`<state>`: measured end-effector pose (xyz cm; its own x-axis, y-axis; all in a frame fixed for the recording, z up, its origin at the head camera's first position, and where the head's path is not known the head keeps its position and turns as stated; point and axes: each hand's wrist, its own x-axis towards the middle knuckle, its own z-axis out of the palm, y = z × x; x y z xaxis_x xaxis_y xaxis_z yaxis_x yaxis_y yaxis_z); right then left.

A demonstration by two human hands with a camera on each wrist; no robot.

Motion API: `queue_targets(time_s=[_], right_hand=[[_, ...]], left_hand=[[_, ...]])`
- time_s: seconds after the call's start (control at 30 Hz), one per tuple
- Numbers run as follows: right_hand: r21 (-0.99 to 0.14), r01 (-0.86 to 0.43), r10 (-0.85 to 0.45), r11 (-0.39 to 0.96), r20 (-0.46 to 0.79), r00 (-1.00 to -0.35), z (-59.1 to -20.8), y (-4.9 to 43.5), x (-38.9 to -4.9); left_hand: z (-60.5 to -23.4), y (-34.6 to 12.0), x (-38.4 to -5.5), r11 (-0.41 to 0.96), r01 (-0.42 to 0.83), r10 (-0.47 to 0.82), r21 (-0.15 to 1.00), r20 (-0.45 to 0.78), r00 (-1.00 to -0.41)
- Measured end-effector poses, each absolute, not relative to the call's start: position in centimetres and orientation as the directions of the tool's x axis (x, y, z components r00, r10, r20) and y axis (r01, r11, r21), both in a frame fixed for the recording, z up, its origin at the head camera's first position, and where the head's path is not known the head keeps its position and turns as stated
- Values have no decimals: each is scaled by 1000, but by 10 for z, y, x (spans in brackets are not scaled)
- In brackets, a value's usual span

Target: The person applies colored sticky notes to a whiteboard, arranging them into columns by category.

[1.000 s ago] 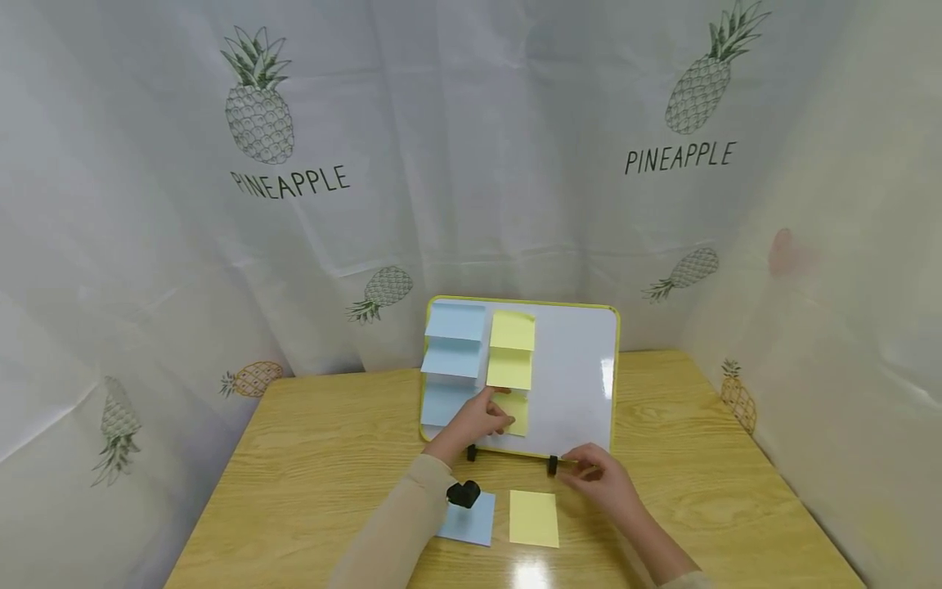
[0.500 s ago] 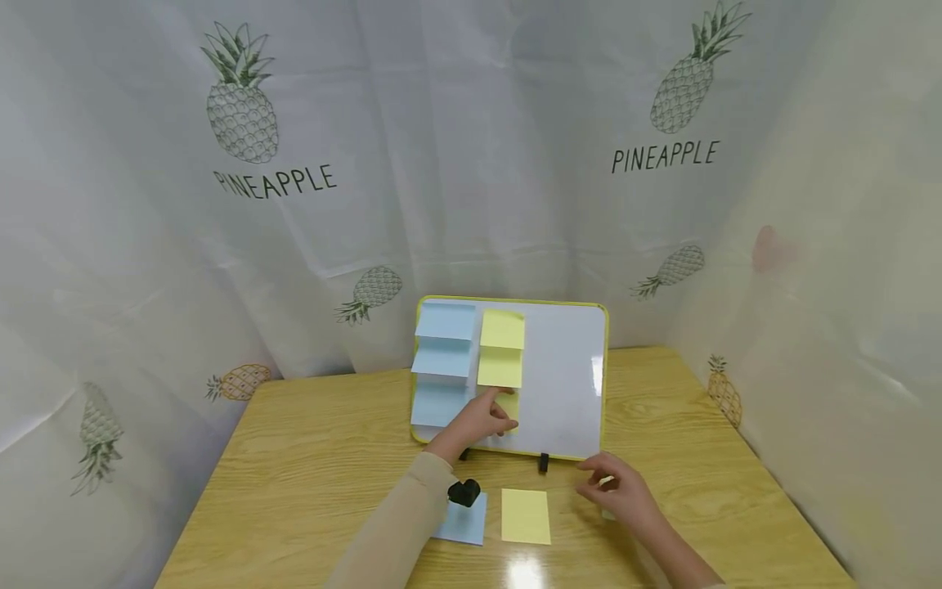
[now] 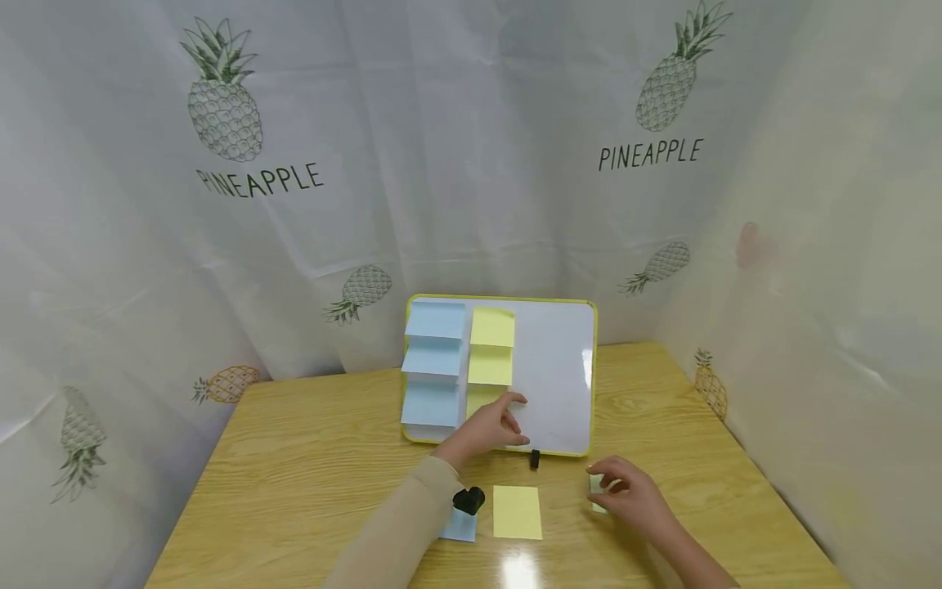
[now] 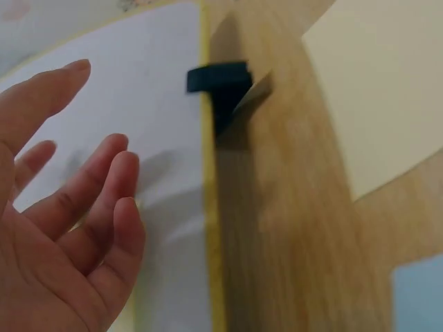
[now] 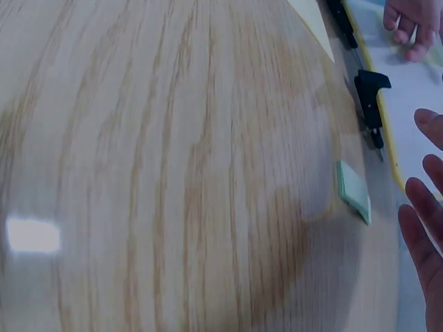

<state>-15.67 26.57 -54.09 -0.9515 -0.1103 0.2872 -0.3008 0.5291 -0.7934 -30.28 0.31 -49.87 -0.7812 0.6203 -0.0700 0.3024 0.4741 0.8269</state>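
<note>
A whiteboard (image 3: pixel 555 368) with a yellow frame leans upright, bearing a column of blue sticky notes (image 3: pixel 434 321) and a column of yellow sticky notes (image 3: pixel 492 327). My left hand (image 3: pixel 487 427) is in front of the lowest yellow note, partly hiding it. Nothing lies between its thumb and loosely bent fingers in the left wrist view. Right of the board's foot, my right hand (image 3: pixel 631 494) hovers with relaxed fingers close over a small pale green sticky-note pad (image 5: pixel 353 190). In the right wrist view the pad lies on the wood, apart from the fingers.
On the wooden table (image 3: pixel 316 458), a yellow pad (image 3: pixel 518 513) and a blue pad (image 3: pixel 459 526) lie before the board, the blue one partly behind the left forearm. A black stand foot (image 3: pixel 535 460) grips the board's lower edge. A pineapple-print curtain (image 3: pixel 456 164) hangs behind.
My left hand has come off the lowest yellow note and shifted right along the board. My right hand has drawn back from near the stand foot, rightward to the green pad.
</note>
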Motion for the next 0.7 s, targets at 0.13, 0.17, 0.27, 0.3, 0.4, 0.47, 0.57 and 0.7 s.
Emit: queue_targets(time_s=[0.13,0.17,0.27,0.3,0.4,0.47,0.57,0.7], right_hand=[[-737,-319,-119,595,312,-943,-545,273,-155],[-726,-318,-119,610,312,-942,-546,276,-155],[-692,-325,-136,645,314,-940,-549,281,-156],[-682,-326,-144,654,310,-940,-551,283,-156],[-641,-337,-168,690,310,-936,-555,287,-159],[-619,-337,-170,709,314,-934,-558,289,-162],[-591,-343,-176,730,323,-930,-562,291,-166],[-580,-334,-179,743,309,-934,-566,293,-169]], left_hand=[[-508,11,-288,451,307,653,838,-75,-753],[-510,13,-284,450,312,660,837,-76,-748],[-518,16,-272,445,326,675,834,-73,-734],[-521,16,-268,440,329,681,836,-72,-728],[-529,16,-256,425,336,700,841,-69,-711],[-533,15,-249,413,325,707,851,-74,-704],[-539,15,-238,407,300,707,863,-89,-702],[-550,16,-229,437,317,702,842,-99,-705]])
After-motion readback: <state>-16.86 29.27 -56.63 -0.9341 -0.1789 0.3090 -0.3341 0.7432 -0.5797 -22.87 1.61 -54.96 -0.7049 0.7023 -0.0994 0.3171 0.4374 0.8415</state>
